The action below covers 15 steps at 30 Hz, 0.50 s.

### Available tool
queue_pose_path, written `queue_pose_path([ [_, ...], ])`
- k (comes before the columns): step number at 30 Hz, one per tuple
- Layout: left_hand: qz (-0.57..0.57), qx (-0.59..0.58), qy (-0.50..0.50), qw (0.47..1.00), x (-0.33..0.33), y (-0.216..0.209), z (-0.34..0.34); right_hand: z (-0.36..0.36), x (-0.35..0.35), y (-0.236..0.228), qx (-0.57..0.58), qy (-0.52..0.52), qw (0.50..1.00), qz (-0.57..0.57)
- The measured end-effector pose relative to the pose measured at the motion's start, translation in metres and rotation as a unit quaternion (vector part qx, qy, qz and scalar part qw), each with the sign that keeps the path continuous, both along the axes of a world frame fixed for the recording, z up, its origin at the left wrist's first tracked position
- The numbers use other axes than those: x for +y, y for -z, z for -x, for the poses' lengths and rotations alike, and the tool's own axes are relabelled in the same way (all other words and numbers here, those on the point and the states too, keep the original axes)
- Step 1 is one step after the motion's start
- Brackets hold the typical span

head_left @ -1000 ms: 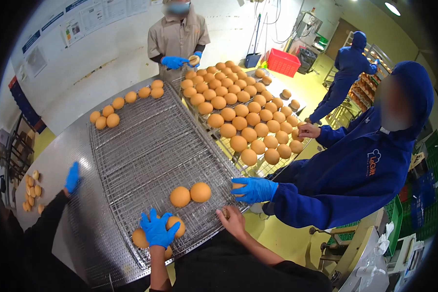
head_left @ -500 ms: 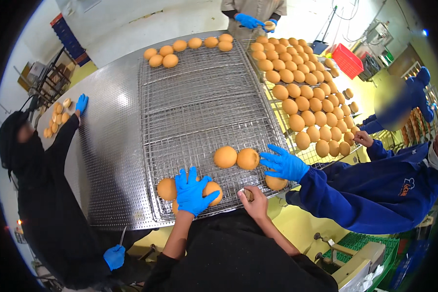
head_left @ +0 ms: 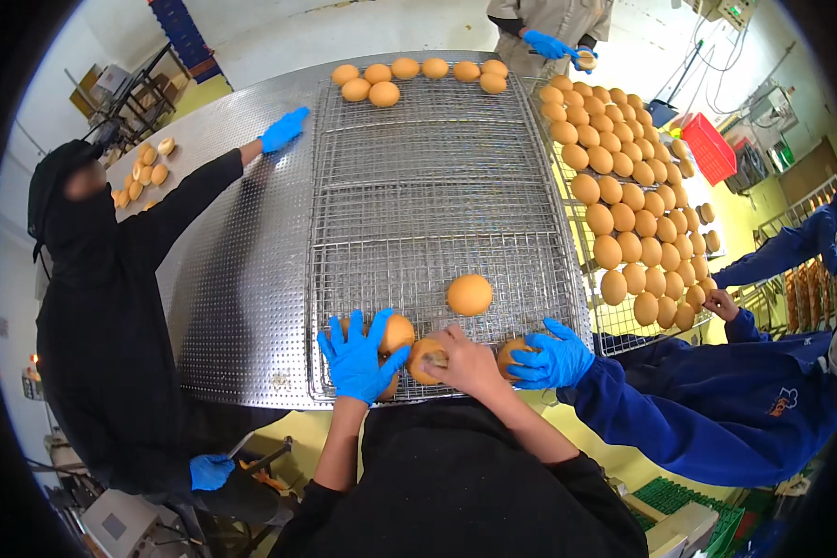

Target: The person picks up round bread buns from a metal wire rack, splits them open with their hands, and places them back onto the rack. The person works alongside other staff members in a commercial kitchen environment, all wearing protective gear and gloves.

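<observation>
My left hand (head_left: 358,361), in a blue glove, lies with fingers spread over a cluster of round golden-brown buns at the near left of the wire rack (head_left: 437,223). One bun (head_left: 397,332) shows beside its fingers. My bare right hand (head_left: 465,363) is closed on a small pale-brown thing, too hidden to name, held against another bun (head_left: 422,361). A single bun (head_left: 470,295) sits a little farther off. To the right, a co-worker's blue-gloved hand (head_left: 553,356) touches a bun (head_left: 511,359) at the rack's near edge.
Two rows of buns (head_left: 405,68) line the rack's far end. Many more buns (head_left: 631,197) fill the rack on the right. At left, a co-worker in black (head_left: 121,307) reaches over the perforated metal table (head_left: 242,242), holding a knife low. Another person (head_left: 553,33) stands at the far side.
My right hand has moved from the rack's edge onto a bun, bringing the small thing with it. One of the two middle buns has come nearer. The left co-worker's arm stretches farther over the table.
</observation>
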<state>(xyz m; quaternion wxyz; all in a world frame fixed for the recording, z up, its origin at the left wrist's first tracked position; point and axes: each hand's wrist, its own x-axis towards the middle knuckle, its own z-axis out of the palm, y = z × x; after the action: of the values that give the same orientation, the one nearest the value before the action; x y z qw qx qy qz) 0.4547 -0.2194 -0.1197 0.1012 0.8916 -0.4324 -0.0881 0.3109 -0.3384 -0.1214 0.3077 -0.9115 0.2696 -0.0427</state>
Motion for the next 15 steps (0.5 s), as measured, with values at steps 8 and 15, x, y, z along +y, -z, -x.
queue_pose_path([
  [8, -0.049, 0.014, 0.04, 0.998, 0.024, 0.003, -0.005, 0.001, 0.009, -0.001, 0.045, -0.021, 0.999, 0.018],
  [15, -0.044, 0.061, 0.121, 0.99, 0.039, 0.003, -0.039, -0.005, 0.022, 0.015, 0.065, 0.01, 0.998, 0.025],
])
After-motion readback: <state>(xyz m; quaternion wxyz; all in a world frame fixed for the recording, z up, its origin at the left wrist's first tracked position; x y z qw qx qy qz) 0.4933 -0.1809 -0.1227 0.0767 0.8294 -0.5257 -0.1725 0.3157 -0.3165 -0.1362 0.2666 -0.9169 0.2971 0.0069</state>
